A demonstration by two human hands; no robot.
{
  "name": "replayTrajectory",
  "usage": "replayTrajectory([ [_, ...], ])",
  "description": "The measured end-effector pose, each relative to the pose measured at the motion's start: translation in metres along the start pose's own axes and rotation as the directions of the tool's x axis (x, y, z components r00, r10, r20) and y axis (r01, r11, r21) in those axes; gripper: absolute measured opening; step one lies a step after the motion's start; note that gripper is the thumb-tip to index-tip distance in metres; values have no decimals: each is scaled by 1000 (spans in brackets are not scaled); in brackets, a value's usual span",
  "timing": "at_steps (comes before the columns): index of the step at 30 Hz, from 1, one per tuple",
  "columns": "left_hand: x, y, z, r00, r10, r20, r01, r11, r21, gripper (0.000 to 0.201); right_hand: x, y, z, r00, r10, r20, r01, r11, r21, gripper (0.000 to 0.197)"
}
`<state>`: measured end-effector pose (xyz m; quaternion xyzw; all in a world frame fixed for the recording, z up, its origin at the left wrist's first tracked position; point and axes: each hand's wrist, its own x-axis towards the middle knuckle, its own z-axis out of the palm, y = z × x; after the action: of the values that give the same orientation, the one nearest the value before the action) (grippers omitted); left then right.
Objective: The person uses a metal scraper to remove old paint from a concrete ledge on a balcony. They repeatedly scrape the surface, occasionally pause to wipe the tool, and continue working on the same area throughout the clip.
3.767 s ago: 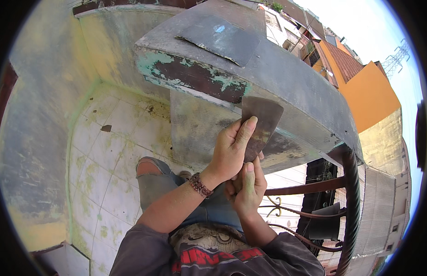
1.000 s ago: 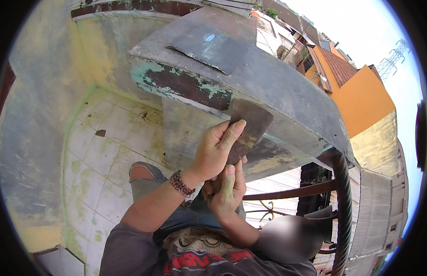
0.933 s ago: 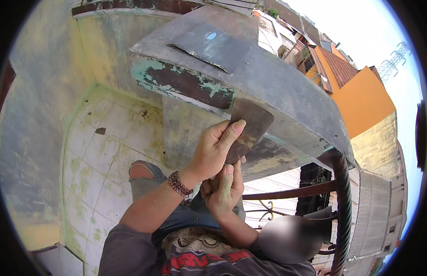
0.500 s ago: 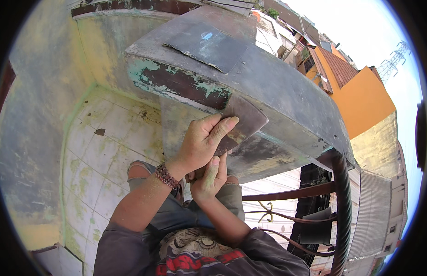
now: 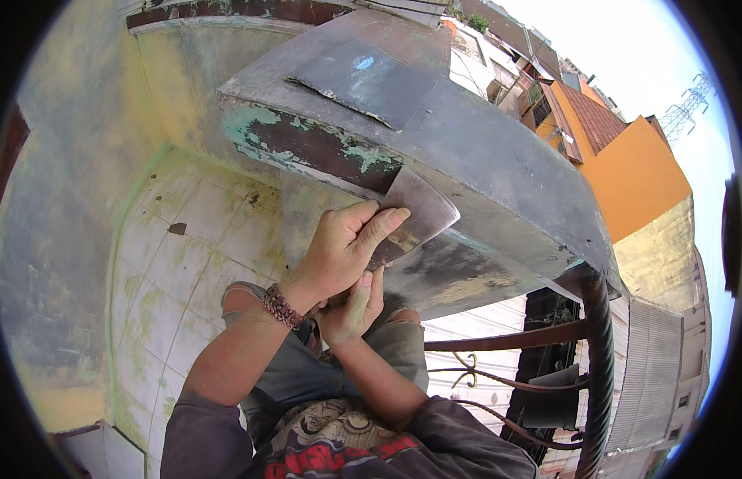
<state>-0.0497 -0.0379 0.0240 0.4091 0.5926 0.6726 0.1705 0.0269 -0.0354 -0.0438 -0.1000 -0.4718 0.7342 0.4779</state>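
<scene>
My left hand [image 5: 335,247], with a beaded bracelet at the wrist, pinches a thin grey-brown sheet of sandpaper [image 5: 423,209] between thumb and fingers. The sheet is bent, and its upper edge lies by the front face of a grey ledge [image 5: 499,176]. Just below, my right hand [image 5: 355,311] closes its fingertips on the sheet's lower end. Pale dust coats both hands. Left of the sheet, the ledge's face has a dark brown patch [image 5: 315,144] edged with flaking turquoise paint. The fingers behind the sheet are hidden.
A larger dark sheet [image 5: 363,80] with a ragged edge lies on top of the ledge. To the right stands a twisted metal post [image 5: 599,359] with curved railing bars. White floor tiles [image 5: 187,263] and a stained yellow-grey wall [image 5: 67,199] are at the left.
Both hands and the sheet have shifted slightly left. The sheet's face has tilted and now looks lighter. Both hands keep their grip.
</scene>
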Motion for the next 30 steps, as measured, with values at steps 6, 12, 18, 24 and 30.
replayTrajectory([
  [6, -34, -63, 42, 982, -167, -87, 136, 948, -286, 33, -24, -6, -64, 991, 130, -3, -127, 960, -248, 42],
  [12, -53, -27, 87, 966, -181, -183, 56, 842, -537, 37, -24, -83, -93, 960, 229, 162, -107, 832, -545, 46],
  [18, -34, -9, 74, 958, -286, 21, 191, 581, -791, 37, 3, -114, -79, 899, 385, 209, -226, 817, -531, 52],
  [24, -27, -3, 78, 954, -297, 48, 210, 544, -812, 40, 17, -140, -81, 849, 497, 177, -383, 811, -443, 48],
  [30, -26, -13, 81, 968, -250, 16, 189, 685, -703, 39, 13, -133, -82, 874, 467, 131, -370, 816, -444, 46],
])
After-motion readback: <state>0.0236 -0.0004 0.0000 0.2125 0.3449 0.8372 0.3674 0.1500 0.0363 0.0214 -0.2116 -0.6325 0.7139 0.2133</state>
